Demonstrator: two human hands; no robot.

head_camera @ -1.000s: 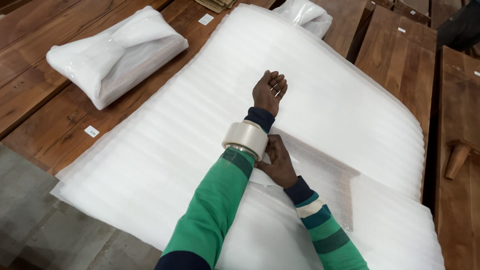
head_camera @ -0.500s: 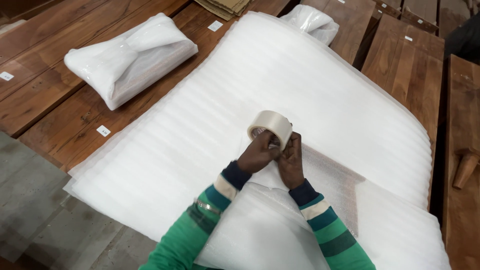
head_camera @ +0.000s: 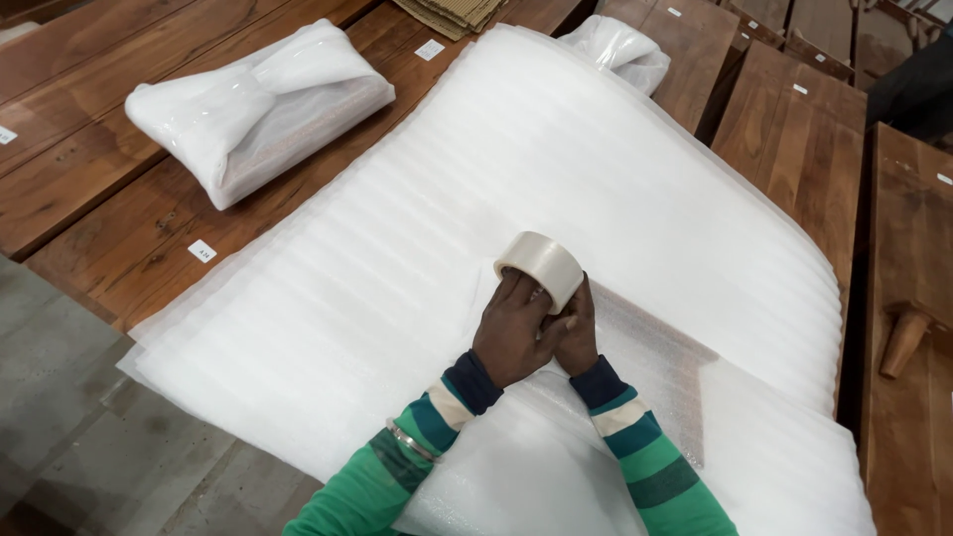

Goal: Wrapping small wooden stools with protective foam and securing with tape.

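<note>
Since the earlier frame, both hands have drawn together at the frame's centre and the tape roll [head_camera: 541, 266] has come off the left forearm. Now the left hand [head_camera: 513, 333] and right hand [head_camera: 576, 328] touch each other, both clamped on that clear roll, which rests on a folded bubble-wrap piece [head_camera: 655, 367] atop a wide stack of white foam sheets [head_camera: 556, 149]. Under the stack lies a brown wooden desk [head_camera: 109, 213]. On it, upper left, sits a foam-wrapped bundle [head_camera: 258, 104]. Grey concrete floor [head_camera: 69, 397] shows at lower left.
</note>
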